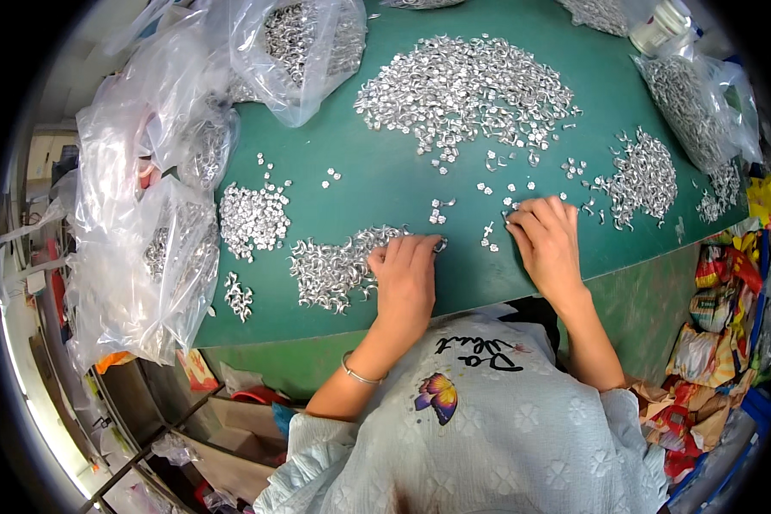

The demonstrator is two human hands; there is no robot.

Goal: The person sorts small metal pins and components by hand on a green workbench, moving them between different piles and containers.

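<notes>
My left hand (405,272) rests palm down on the green table (385,184), fingers bent over small silver metal pieces at the right end of a near pile (334,267). My right hand (546,240) lies palm down a little to the right, its fingertips curled on a few loose silver pieces (488,240). What either hand pinches is hidden under the fingers. A large heap of the same pieces (463,90) lies at the table's far middle. Smaller heaps sit at the left (254,218) and at the right (642,176).
Clear plastic bags of silver pieces stand at the left edge (158,257), at the far left (304,43) and at the far right (698,103). Colourful wrappers (715,351) are piled beside the table on the right. Boxes sit under the table at lower left.
</notes>
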